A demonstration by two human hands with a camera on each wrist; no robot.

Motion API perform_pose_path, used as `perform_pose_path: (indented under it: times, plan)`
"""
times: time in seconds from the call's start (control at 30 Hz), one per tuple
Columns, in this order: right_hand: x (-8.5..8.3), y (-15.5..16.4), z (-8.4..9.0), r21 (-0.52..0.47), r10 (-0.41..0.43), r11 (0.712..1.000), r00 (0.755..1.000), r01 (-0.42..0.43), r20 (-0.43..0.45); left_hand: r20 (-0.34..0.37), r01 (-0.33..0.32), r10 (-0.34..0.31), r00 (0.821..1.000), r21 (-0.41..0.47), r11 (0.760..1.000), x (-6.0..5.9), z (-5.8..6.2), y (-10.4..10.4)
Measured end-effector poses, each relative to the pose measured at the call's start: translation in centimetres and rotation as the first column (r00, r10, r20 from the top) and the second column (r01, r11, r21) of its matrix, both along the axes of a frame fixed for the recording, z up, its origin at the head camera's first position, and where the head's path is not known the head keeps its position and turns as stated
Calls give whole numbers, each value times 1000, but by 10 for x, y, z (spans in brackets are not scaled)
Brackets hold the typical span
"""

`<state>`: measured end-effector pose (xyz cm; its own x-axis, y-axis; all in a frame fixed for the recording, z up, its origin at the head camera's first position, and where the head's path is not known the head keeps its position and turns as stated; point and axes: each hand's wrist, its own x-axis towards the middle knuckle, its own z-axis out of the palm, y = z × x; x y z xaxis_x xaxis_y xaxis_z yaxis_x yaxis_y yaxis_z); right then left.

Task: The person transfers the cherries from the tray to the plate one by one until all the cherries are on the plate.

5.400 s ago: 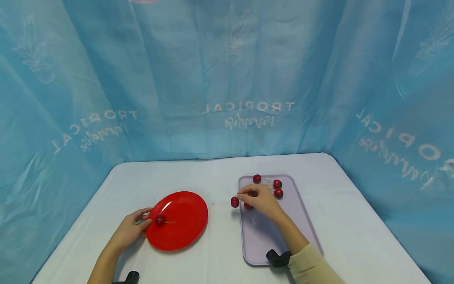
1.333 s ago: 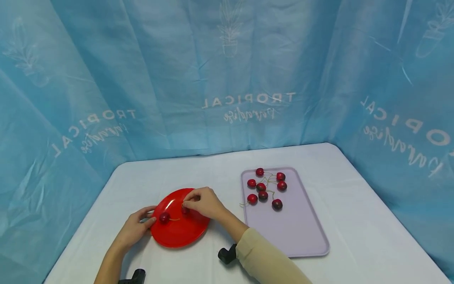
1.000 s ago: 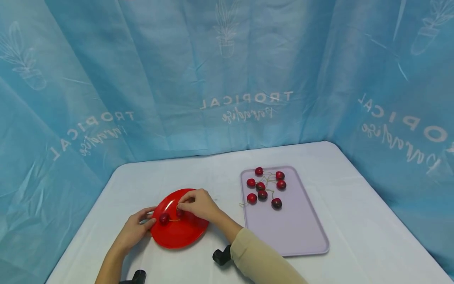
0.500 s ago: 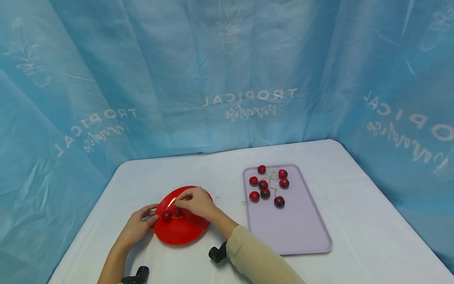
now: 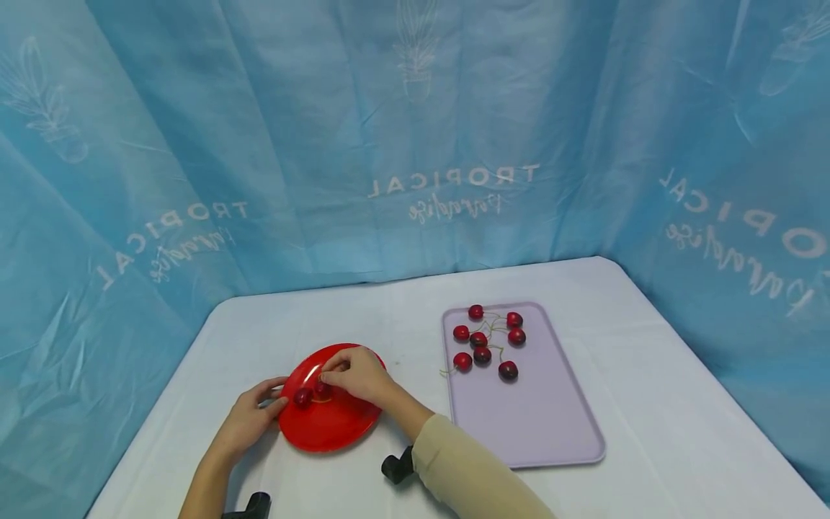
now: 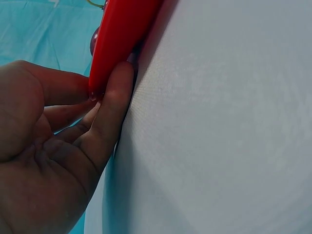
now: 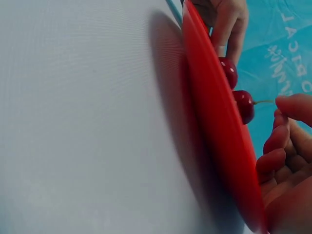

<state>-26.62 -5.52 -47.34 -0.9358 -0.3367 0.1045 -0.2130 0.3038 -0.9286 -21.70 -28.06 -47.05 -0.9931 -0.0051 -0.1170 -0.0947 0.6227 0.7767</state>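
Observation:
A red plate [image 5: 331, 425] lies at the left of the table, its left rim gripped by my left hand [image 5: 249, 414]. In the left wrist view the thumb and fingers of that hand [image 6: 53, 126] take the rim from both sides. One cherry [image 5: 302, 397] rests on the plate near them. Beside it sits a second cherry [image 7: 245, 106], its stem pinched between the thumb and fingertips of my right hand [image 5: 359, 375]. The right wrist view shows that hand [image 7: 292, 151] just above the plate's surface, with the stem running into the fingertips.
A pale purple tray [image 5: 525, 425] lies to the right of the plate. Several cherries with stems [image 5: 482, 355] cluster in its far part, one stem overhanging the left edge. A white cloth covers the table [image 5: 655, 404], and a blue printed curtain [image 5: 415, 130] surrounds it.
My right hand has carried a cherry from the tray leftward to the plate, setting it close beside the first one. Over the last half second it barely moves. The left hand keeps holding the rim.

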Motion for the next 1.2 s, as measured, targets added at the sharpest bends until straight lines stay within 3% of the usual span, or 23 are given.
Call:
perform_pose_path:
  times: [0.2, 0.4, 0.67, 0.87, 1.2]
  plan:
    - [0, 10, 7, 12, -16, 1000, 1000, 16, -8, 0, -4, 4, 1000, 4, 1000, -1, 0, 0]
    - [-2, 25, 9, 21, 30, 999, 999, -30, -18, 4, -7, 7, 1000, 4, 1000, 0, -6, -1]
    - [-5, 51, 15, 66, 50, 997, 995, -44, -82, -7, 8, -9, 1000, -43, 999, 2, 3, -1]
    - [-7, 65, 18, 79, 45, 996, 992, -36, -114, -25, 16, -16, 1000, -9, 1000, 4, 5, 1]
    - [1, 80, 25, 89, 73, 994, 989, -61, -131, -32, 15, -16, 999, -28, 999, 4, 4, 1]
